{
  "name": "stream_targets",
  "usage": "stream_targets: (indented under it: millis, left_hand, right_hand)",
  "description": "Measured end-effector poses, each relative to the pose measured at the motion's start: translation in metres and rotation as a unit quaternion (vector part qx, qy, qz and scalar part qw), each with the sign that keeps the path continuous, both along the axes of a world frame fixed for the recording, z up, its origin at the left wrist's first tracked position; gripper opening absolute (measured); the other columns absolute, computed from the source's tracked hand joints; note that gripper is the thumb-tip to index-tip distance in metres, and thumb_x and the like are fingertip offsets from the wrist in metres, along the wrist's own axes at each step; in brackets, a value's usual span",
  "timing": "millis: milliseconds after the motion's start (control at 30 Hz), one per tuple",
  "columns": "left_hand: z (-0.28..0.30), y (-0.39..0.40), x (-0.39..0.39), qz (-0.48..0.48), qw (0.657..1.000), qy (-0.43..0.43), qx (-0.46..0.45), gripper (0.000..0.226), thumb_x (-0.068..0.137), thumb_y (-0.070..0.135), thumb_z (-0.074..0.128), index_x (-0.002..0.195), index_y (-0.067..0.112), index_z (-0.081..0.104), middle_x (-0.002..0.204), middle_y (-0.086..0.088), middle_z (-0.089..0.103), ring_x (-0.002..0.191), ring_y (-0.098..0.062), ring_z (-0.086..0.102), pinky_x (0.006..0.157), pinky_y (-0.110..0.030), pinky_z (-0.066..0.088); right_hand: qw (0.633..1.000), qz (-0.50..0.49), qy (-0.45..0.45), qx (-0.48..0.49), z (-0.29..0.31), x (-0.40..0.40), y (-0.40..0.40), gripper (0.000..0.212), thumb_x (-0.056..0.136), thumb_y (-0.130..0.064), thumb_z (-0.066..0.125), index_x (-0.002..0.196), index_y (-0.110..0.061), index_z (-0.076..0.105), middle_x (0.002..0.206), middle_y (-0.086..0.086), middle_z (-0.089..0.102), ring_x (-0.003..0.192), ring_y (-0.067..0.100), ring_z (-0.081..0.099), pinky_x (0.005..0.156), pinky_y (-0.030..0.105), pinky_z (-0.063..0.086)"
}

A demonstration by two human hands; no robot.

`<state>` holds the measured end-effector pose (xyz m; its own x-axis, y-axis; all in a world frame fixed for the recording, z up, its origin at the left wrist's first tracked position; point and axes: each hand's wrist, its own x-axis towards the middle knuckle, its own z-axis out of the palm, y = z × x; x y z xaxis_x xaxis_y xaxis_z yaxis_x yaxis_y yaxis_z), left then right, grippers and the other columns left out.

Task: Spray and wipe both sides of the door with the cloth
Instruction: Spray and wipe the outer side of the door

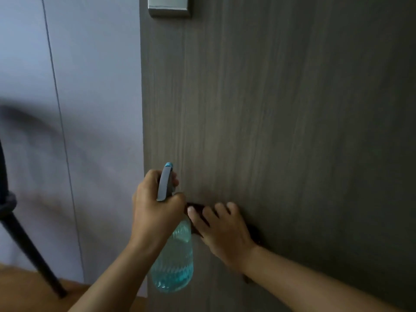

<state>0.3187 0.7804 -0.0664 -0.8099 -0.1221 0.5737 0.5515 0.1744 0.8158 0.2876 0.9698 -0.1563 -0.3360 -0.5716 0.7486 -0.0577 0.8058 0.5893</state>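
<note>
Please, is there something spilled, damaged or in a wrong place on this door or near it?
Nothing stands out. The left hand grips the spray bottle upright, the right hand presses the dark cloth flat on the door. No drips or damage show; the picture is dim.

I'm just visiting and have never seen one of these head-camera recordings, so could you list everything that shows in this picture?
door: one, grey-brown wood grain, fills the right side of the view.
metal plate: one, silver, on the door at the top edge, cut off by the frame.
wall: pale bluish, left of the door, with a thin vertical seam.
floor: brown wood, bottom left corner.
dark pole: one, black, slanting at the far left; what it belongs to is unclear.
spray bottle: one, clear bluish with grey trigger head, in front of the door's edge.
cloth: one, dark, pressed to the door, mostly hidden.
left hand: grips the bottle's neck.
right hand: presses the cloth against the door.
</note>
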Motion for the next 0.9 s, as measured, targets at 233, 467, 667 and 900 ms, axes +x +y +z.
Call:
stream_targets:
  millis: [233,467,667,900]
  left_hand:
    - [-0.004,-0.006,-0.001,-0.001,1.0,-0.027,-0.002,0.025,0.079,-0.008,0.067,0.094,0.012,0.067,0.083,-0.005,0.067,0.066,-0.018,0.058,0.048,-0.021,0.043]
    - [-0.019,-0.02,-0.009,-0.003,1.0,-0.015,-0.012,0.03,0.079,-0.008,0.069,0.1,0.014,0.066,0.096,-0.008,0.072,0.08,-0.029,0.068,0.057,-0.034,0.056]
    - [-0.054,-0.034,-0.013,0.017,0.999,-0.021,-0.043,0.033,0.081,-0.009,0.07,0.104,0.015,0.066,0.098,-0.006,0.071,0.079,-0.032,0.067,0.057,-0.031,0.055]
    - [-0.113,-0.044,-0.008,0.058,0.995,-0.048,-0.069,0.037,0.084,-0.007,0.071,0.105,0.022,0.063,0.094,0.004,0.067,0.077,-0.014,0.064,0.067,-0.034,0.06]
  right_hand:
    - [0.995,0.025,0.068,-0.075,0.065,0.005,0.008,0.053,0.084,-0.031,0.08,0.135,-0.019,0.067,0.095,0.01,0.057,0.085,0.031,0.046,0.076,0.043,0.032]
    - [0.945,-0.026,0.173,-0.276,0.16,-0.007,-0.006,0.049,0.093,-0.046,0.061,0.135,-0.02,0.064,0.105,0.011,0.064,0.093,0.035,0.06,0.079,0.043,0.038]
    - [0.962,0.005,0.106,-0.253,0.035,-0.011,-0.021,0.055,0.095,-0.046,0.065,0.14,-0.014,0.062,0.094,0.013,0.06,0.084,0.034,0.053,0.076,0.044,0.034]
    - [0.982,-0.005,0.038,-0.185,-0.14,-0.018,-0.041,0.074,0.086,-0.049,0.076,0.144,-0.011,0.048,0.099,0.006,0.046,0.085,0.027,0.046,0.082,0.044,0.038]
